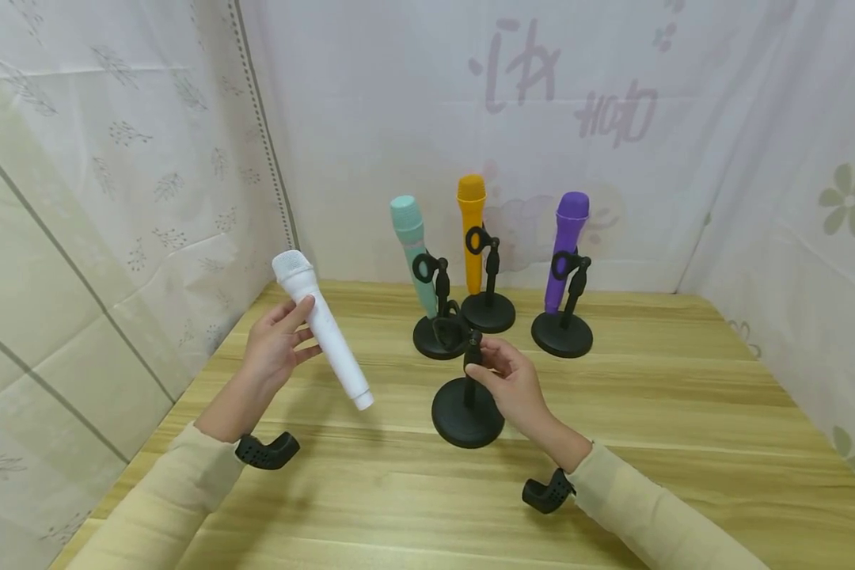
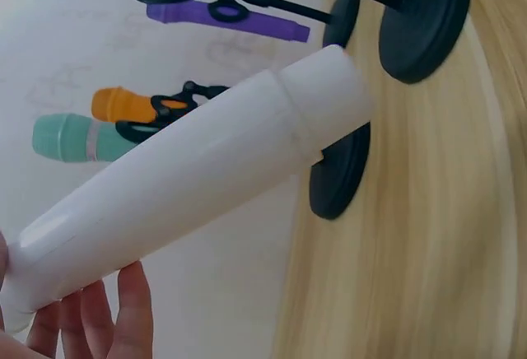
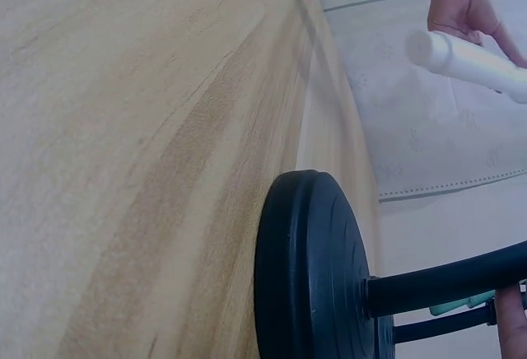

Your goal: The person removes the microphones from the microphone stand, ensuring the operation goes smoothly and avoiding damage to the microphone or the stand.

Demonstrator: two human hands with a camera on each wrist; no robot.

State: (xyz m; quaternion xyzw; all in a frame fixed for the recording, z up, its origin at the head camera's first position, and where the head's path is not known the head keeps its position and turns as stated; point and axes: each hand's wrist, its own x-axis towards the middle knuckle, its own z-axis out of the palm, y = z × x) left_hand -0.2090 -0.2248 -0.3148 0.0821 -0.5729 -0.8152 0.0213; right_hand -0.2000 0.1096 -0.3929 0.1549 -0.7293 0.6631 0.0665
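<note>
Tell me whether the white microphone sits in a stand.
No, the left hand holds the white microphone in the air, apart from the front stand that the right hand grips.

The person wore long, pale yellowish-beige sleeves, the left sleeve (image 1: 160,495) and the right sleeve (image 1: 663,507) both plain and softly creased, ending close to the wrists. The left hand (image 1: 278,344) and right hand (image 1: 516,388) were bare. Each wrist carried a black, elbow-shaped fitting — the left fitting (image 1: 267,452) and right fitting (image 1: 545,493) looked alike — dotted with small holes.
</note>
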